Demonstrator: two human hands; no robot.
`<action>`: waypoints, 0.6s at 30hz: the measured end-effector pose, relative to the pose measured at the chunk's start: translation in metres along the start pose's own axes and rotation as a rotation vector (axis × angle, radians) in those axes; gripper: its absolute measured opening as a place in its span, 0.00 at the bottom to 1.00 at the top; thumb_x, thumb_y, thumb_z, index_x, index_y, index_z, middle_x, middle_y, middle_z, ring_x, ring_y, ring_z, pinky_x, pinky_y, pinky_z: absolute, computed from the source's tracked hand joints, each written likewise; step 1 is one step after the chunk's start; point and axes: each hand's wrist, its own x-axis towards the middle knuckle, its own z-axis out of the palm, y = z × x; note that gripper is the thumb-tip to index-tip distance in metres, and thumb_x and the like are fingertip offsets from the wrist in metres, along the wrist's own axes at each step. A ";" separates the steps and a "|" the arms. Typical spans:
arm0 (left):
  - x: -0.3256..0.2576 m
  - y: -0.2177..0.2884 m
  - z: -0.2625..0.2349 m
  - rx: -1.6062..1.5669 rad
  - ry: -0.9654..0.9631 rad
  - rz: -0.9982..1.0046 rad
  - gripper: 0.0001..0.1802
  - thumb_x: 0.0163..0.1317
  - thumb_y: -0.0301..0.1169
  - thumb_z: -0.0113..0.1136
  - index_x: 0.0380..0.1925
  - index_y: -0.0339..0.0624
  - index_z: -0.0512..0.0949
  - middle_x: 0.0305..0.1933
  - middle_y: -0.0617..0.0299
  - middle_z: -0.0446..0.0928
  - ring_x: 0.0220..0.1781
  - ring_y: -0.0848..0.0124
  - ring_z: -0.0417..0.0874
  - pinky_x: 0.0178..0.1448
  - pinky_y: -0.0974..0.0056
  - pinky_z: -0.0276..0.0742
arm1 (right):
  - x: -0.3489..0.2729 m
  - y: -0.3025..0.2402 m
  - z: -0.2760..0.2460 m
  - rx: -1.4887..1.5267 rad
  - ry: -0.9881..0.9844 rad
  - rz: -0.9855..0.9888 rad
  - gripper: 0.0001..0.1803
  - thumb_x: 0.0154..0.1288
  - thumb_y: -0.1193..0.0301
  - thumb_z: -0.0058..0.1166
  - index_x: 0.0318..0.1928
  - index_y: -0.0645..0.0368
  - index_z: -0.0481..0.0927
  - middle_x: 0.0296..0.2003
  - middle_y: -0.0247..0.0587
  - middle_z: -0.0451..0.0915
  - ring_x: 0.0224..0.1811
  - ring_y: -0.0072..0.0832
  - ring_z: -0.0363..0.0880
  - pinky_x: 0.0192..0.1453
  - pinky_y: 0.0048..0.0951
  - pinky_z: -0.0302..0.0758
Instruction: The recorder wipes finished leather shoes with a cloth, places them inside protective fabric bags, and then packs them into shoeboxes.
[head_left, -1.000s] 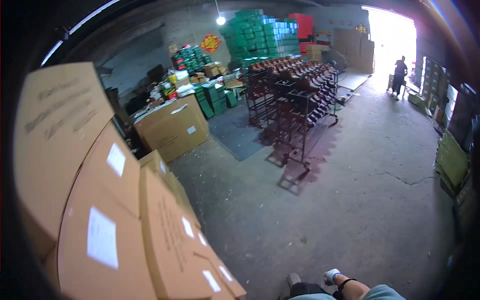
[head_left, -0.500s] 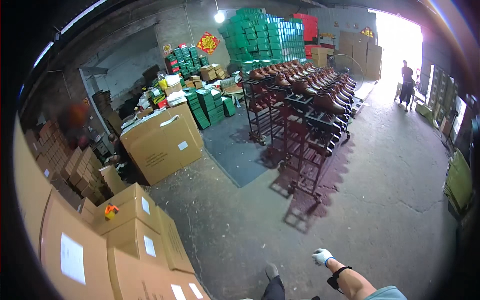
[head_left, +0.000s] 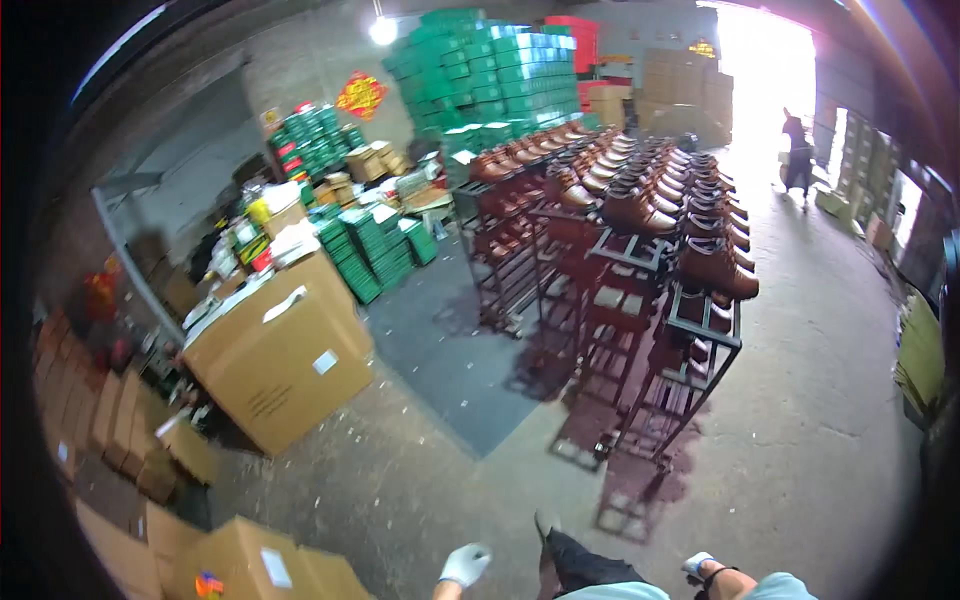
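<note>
White-gloved, the left hand (head_left: 465, 565) hangs at six o'clock, apart from the things around it; it is small and rounded, and I cannot tell whether its fingers are spread or pressed together. At five o'clock the right hand (head_left: 697, 568) shows beside a dark wrist strap (head_left: 712, 577), its fingers too indistinct to say how they stand.

Nearest the right hand is a dark metal shoe rack (head_left: 705, 333), at three to four o'clock, with brown shoes (head_left: 720, 272) in rows running toward two o'clock; its lower tiers sink into shadow. Nearest the left hand are low cartons (head_left: 235, 560) at seven to eight o'clock, cut off by the lower edge, with a blurred orange object (head_left: 208, 585) on one. Glare from the doorway (head_left: 770, 90) at two o'clock turns a distant person (head_left: 797, 150) into a silhouette. Stacks at nine to eight o'clock fade into the dark lens rim.

A dark floor mat (head_left: 470, 370) lies between the large carton (head_left: 285, 360) at eight to nine o'clock and the rack. Bare concrete floor (head_left: 400, 480) opens between the mat and the left hand, and another open stretch runs along the rack's far side, from four o'clock up to the doorway, bordered by olive sheets (head_left: 918, 355) at three o'clock.
</note>
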 end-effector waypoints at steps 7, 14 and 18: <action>0.058 -0.191 -0.082 0.429 0.369 0.182 0.15 0.68 0.35 0.55 0.27 0.47 0.88 0.32 0.48 0.86 0.36 0.49 0.89 0.42 0.42 0.83 | 0.072 -0.519 0.007 -0.324 0.180 -0.521 0.29 0.70 0.52 0.52 0.57 0.58 0.92 0.59 0.60 0.89 0.64 0.57 0.87 0.68 0.51 0.82; 0.337 -0.173 -0.246 0.923 -0.256 0.526 0.15 0.70 0.35 0.57 0.28 0.49 0.90 0.34 0.47 0.88 0.38 0.48 0.91 0.41 0.42 0.85 | 0.031 -0.946 -0.033 -0.192 0.143 -1.026 0.31 0.75 0.50 0.59 0.68 0.58 0.84 0.66 0.55 0.86 0.71 0.52 0.82 0.74 0.47 0.78; 0.477 -0.204 -0.355 0.912 -0.331 0.428 0.15 0.72 0.36 0.57 0.31 0.52 0.92 0.37 0.46 0.89 0.40 0.48 0.91 0.43 0.42 0.86 | 0.021 -1.103 -0.044 -0.212 0.097 -1.024 0.31 0.75 0.51 0.60 0.68 0.59 0.83 0.63 0.55 0.87 0.66 0.51 0.85 0.73 0.46 0.79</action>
